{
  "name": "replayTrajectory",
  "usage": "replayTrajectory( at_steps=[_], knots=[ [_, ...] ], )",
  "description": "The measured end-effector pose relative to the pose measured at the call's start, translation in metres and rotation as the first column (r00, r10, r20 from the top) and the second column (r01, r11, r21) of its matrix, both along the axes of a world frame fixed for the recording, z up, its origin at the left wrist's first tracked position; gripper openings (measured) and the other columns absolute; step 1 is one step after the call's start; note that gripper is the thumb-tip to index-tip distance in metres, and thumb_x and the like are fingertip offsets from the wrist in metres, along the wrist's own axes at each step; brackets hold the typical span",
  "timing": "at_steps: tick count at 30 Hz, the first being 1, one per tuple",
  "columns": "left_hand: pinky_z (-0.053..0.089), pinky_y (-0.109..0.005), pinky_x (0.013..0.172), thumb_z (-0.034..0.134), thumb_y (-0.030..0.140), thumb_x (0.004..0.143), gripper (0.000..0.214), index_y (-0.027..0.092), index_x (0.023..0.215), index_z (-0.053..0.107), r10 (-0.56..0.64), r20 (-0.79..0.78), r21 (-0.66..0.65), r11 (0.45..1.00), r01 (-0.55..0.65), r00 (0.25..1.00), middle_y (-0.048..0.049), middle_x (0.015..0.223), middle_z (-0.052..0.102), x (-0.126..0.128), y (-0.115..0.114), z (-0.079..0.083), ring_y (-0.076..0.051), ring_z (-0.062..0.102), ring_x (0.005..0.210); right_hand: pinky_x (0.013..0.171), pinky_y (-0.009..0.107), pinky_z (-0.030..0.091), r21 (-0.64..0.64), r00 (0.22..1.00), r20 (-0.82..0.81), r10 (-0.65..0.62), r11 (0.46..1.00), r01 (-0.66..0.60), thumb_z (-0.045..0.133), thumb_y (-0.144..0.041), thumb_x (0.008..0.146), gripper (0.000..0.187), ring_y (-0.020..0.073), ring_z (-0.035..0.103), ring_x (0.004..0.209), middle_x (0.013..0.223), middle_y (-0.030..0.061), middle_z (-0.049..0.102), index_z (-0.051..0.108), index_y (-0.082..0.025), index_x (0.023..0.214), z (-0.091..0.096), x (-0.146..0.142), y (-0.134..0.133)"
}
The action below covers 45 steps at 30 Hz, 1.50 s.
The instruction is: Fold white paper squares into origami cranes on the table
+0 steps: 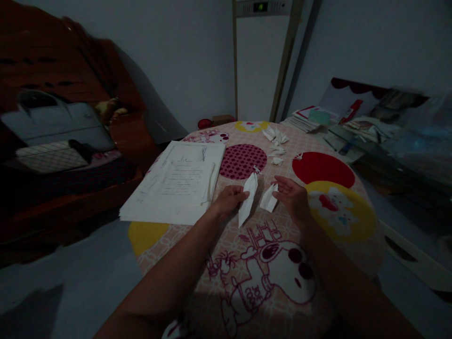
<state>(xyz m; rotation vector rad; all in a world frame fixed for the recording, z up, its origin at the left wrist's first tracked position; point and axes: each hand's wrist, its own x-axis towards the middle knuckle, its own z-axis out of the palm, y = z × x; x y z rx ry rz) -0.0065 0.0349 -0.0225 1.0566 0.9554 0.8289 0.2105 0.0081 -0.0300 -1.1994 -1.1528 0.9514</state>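
Two bags, one grey [63, 122] and one white and quilted [51, 156], sit on a wooden seat [130, 136] cut off by the left edge. One thick paper stack [180, 183] lies on the round, cloth-covered bench [229, 254]; its faint writing cannot be read. Two hands work just right of it: the left hand [231, 200] pinches one longer folded paper [248, 200], partly behind its thumb, and the right hand [291, 195] grips one shorter folded paper [270, 198], its right end hidden by fingers. Beyond them sits one heap of folded papers [275, 136] (overlapping, so I cannot count them). Farther right stand one pile of papers [305, 120] and one plastic bag [420, 141], blurred and dim.
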Motion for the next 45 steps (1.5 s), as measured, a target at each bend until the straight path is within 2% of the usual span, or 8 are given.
replayTrajectory(
  at_steps=[9, 13, 16, 21, 28, 37, 41, 45],
  knots=[
    [0.019, -0.023, 0.044, 0.082, 0.037, 0.061, 0.038, 0.016, 0.050, 0.052, 0.138, -0.107, 0.107, 0.986, -0.127, 0.985, 0.0039, 0.045, 0.046, 0.001, 0.001, -0.003, -0.005, 0.033, 0.041, 0.087, 0.045, 0.059, 0.079, 0.962, 0.270, -0.043, 0.997, 0.023, 0.074, -0.031, 0.070, 0.056, 0.0276, 0.071, 0.098, 0.114, 0.0148, 0.074, 0.069, -0.016, 0.124, -0.005, 0.003, 0.001],
    [0.021, -0.022, 0.044, 0.082, 0.039, 0.063, 0.038, 0.016, 0.052, 0.053, 0.137, -0.046, 0.122, 0.984, -0.130, 0.990, 0.0029, 0.047, 0.048, 0.004, -0.001, -0.001, -0.005, 0.035, 0.042, 0.098, 0.052, 0.052, 0.224, 0.856, 0.486, -0.175, 0.972, 0.072, 0.068, -0.033, 0.078, 0.049, 0.0326, 0.063, 0.116, 0.130, 0.0185, 0.065, 0.069, -0.015, 0.124, -0.001, 0.004, -0.002],
    [0.025, -0.022, 0.045, 0.083, 0.041, 0.062, 0.040, 0.016, 0.054, 0.053, 0.115, 0.008, 0.089, 0.989, -0.115, 0.993, 0.0024, 0.049, 0.051, 0.007, -0.005, 0.002, -0.006, 0.038, 0.043, 0.105, 0.051, 0.046, 0.344, 0.790, 0.548, -0.275, 0.935, 0.086, 0.062, -0.032, 0.084, 0.035, 0.0308, 0.061, 0.120, 0.126, 0.0158, 0.068, 0.073, -0.018, 0.115, 0.009, -0.002, -0.007],
    [0.027, -0.023, 0.048, 0.083, 0.045, 0.062, 0.043, 0.015, 0.055, 0.053, 0.081, 0.033, 0.105, 0.991, -0.084, 0.996, 0.0019, 0.051, 0.052, 0.014, -0.013, 0.005, -0.007, 0.042, 0.045, 0.079, 0.036, 0.055, 0.305, 0.837, 0.506, -0.206, 0.951, 0.050, 0.058, -0.032, 0.088, 0.023, 0.0215, 0.069, 0.082, 0.093, 0.0070, 0.076, 0.076, -0.022, 0.098, 0.021, -0.018, -0.017],
    [0.031, -0.023, 0.050, 0.083, 0.044, 0.060, 0.040, 0.015, 0.058, 0.055, 0.063, 0.069, 0.097, 0.993, -0.069, 0.996, 0.0006, 0.054, 0.057, 0.019, -0.018, 0.011, -0.008, 0.046, 0.047, 0.051, 0.026, 0.045, 0.059, 0.956, 0.284, 0.073, 0.994, -0.094, 0.061, -0.038, 0.086, 0.024, 0.0140, 0.058, 0.050, 0.056, -0.0011, 0.064, 0.071, -0.018, 0.076, 0.016, -0.024, -0.019],
    [0.025, -0.022, 0.046, 0.082, 0.041, 0.062, 0.041, 0.016, 0.053, 0.052, 0.116, -0.010, 0.179, 0.977, -0.113, 0.993, 0.0045, 0.046, 0.047, 0.019, -0.019, 0.011, -0.005, 0.038, 0.043, 0.040, 0.021, 0.038, -0.061, 0.976, 0.071, 0.207, 0.977, -0.203, 0.069, -0.040, 0.078, 0.025, 0.0114, 0.055, 0.042, 0.054, -0.0004, 0.064, 0.065, -0.017, 0.070, 0.018, -0.029, -0.018],
    [0.038, -0.022, 0.049, 0.077, 0.051, 0.069, 0.042, 0.014, 0.061, 0.061, 0.026, 0.074, 0.088, 0.996, -0.032, 0.997, -0.0010, 0.055, 0.059, 0.020, -0.019, 0.012, -0.009, 0.050, 0.048, 0.038, 0.020, 0.038, -0.091, 0.983, 0.008, 0.181, 0.980, -0.179, 0.071, -0.039, 0.076, 0.025, 0.0120, 0.058, 0.042, 0.053, 0.0000, 0.065, 0.065, -0.017, 0.068, 0.018, -0.029, -0.018],
    [0.046, -0.023, 0.052, 0.077, 0.057, 0.068, 0.047, 0.012, 0.071, 0.066, 0.050, 0.150, 0.011, 0.999, -0.053, 0.987, -0.0037, 0.062, 0.065, 0.020, -0.018, 0.016, -0.011, 0.058, 0.053, 0.038, 0.020, 0.039, -0.102, 0.988, -0.030, 0.149, 0.983, -0.152, 0.072, -0.036, 0.075, 0.023, 0.0117, 0.057, 0.041, 0.050, -0.0002, 0.064, 0.065, -0.017, 0.066, 0.019, -0.027, -0.019]
  ],
)
